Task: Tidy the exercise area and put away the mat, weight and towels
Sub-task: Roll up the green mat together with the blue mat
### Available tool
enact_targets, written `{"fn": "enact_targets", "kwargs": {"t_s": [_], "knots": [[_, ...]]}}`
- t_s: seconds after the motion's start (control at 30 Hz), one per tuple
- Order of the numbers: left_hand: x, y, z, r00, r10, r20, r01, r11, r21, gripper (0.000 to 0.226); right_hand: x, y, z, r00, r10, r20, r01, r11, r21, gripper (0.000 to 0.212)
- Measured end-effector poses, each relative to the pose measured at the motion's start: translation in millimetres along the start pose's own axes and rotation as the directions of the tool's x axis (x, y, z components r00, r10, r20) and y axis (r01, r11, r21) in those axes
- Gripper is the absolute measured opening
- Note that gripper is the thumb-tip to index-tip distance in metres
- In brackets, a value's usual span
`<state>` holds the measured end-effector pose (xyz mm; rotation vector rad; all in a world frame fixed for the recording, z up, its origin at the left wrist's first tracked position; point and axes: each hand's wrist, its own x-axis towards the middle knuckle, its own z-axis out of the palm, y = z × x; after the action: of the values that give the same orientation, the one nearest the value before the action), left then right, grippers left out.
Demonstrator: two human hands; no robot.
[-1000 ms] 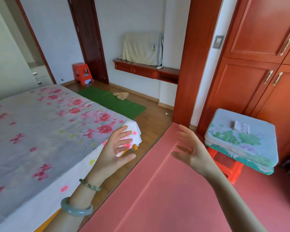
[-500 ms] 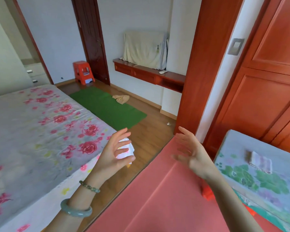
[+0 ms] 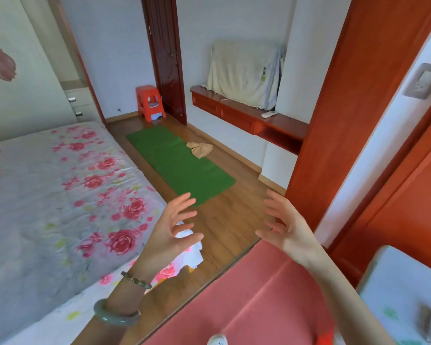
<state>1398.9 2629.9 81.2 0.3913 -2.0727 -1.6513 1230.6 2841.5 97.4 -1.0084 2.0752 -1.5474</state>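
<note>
A green exercise mat (image 3: 177,165) lies flat on the wooden floor ahead, between the bed and the wall shelf. A crumpled tan towel (image 3: 200,149) lies at the mat's right edge. My left hand (image 3: 170,232) and my right hand (image 3: 286,227) are raised in front of me, palms facing each other, fingers spread and empty, well short of the mat. No weight shows in this view.
A bed with a rose-print sheet (image 3: 55,195) fills the left. A red plastic stool (image 3: 149,102) stands by the dark door. A wall shelf (image 3: 249,115) carries a cloth-covered screen. Pink floor matting (image 3: 259,307) lies below me, and a folded floral cushion (image 3: 405,295) sits at right.
The view has moved forward and swung left; the mat and towel are closer and more central, the cushion has slid to the right edge. Both hands stay raised and empty.
</note>
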Motion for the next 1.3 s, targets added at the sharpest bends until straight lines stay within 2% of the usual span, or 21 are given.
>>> {"fn": "enact_targets", "kwargs": {"t_s": [0.27,0.5,0.77,1.07,1.3], "knots": [[152,-45,-1,0.999,-0.003,-0.046,0.004,1.000,0.012,0.083,154,40,-28,0.999,-0.023,0.034,0.024,0.999,-0.030,0.081],[297,-57,-17,0.997,0.022,-0.078,-0.020,0.999,0.032,0.084,304,46,-46,0.998,-0.046,0.042,0.046,0.999,-0.003,0.080],[405,-74,-25,0.996,0.005,-0.095,0.003,0.997,0.080,0.083,424,69,-62,0.996,-0.036,0.076,0.034,0.999,0.031,0.078],[523,-109,-22,0.967,-0.039,-0.252,0.071,0.990,0.121,0.087,578,114,-78,0.980,-0.038,0.195,0.026,0.998,0.062,0.077],[632,-127,-1,0.918,-0.064,-0.390,0.120,0.986,0.119,0.079,715,135,-115,0.947,-0.090,0.307,0.064,0.993,0.095,0.075]]}}
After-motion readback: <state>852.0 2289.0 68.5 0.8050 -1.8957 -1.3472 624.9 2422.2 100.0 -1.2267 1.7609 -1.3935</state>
